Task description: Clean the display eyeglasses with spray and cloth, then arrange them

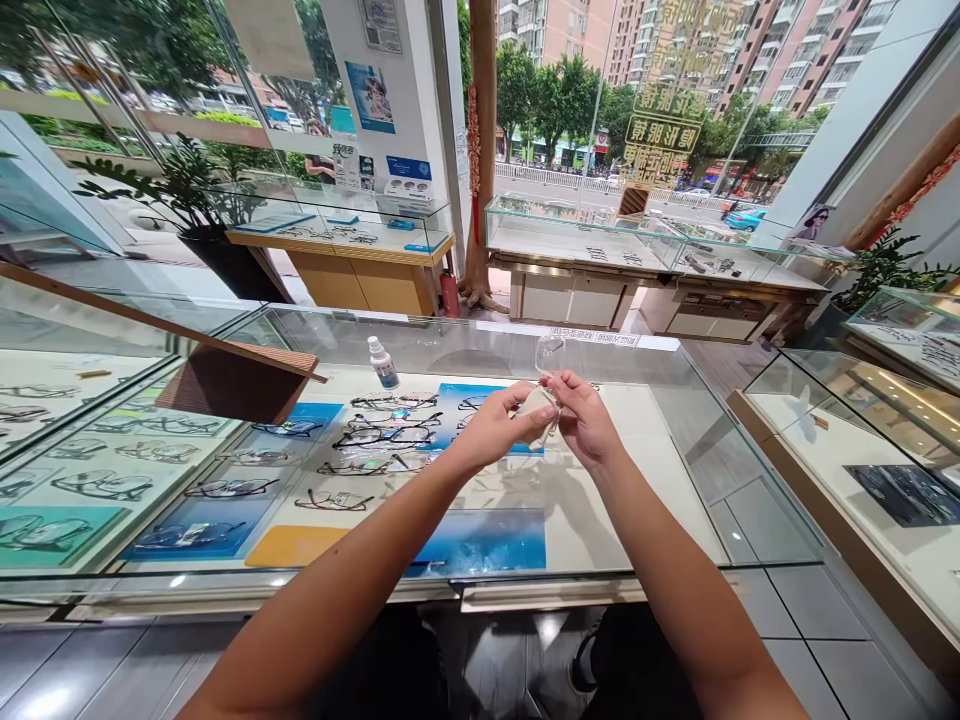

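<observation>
Both my hands are raised over a glass display counter (675,470). My left hand (491,428) and my right hand (581,418) meet and pinch a small pale cloth (538,408) wrapped round a pair of clear-framed glasses (549,352). One transparent lens sticks up above my fingers. The rest of the frame is hidden by the cloth and my fingers. Both hands are closed.
A small white spray bottle (383,362) stands on the counter's glass top, left of my hands. Several spectacle frames (379,436) lie under the glass. More glass display cases stand at the left (90,440), right (892,430) and back (585,235). A potted plant (199,210) stands by the window.
</observation>
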The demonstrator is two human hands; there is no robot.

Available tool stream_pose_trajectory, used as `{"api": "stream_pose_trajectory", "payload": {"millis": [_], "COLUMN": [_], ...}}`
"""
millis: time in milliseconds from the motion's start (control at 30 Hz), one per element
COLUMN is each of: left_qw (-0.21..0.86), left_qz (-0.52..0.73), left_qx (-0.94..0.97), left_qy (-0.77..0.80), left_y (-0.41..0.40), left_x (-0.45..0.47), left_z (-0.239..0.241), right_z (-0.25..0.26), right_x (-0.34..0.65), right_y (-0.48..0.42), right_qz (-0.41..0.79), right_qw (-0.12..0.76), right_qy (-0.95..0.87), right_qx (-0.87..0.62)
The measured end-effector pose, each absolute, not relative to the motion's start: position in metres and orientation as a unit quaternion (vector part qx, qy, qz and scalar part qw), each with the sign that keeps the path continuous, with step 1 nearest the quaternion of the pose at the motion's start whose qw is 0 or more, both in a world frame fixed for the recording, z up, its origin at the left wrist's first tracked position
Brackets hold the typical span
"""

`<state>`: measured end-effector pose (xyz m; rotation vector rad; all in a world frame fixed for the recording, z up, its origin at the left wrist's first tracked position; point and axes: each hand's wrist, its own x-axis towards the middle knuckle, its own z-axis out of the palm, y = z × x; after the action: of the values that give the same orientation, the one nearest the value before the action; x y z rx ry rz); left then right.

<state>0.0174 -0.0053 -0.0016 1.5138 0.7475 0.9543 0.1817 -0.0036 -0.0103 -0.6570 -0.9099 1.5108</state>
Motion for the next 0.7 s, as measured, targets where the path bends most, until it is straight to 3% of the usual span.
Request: {"api": "stream_pose_trajectory", "payload": {"millis": [700], "left_qw": [0.676], "left_qz": [0.379], "left_qx": [0.575], "left_qy": [0.262], "left_y": [0.0], "left_x": [0.017], "left_z": [-0.015], "right_z": [-0.015], "right_x": [0.186], "right_y": [0.002], "right_qz": [0.646], "right_qw": [0.579], "right_qy": [-0.41], "right_qx": [-0.282]}}
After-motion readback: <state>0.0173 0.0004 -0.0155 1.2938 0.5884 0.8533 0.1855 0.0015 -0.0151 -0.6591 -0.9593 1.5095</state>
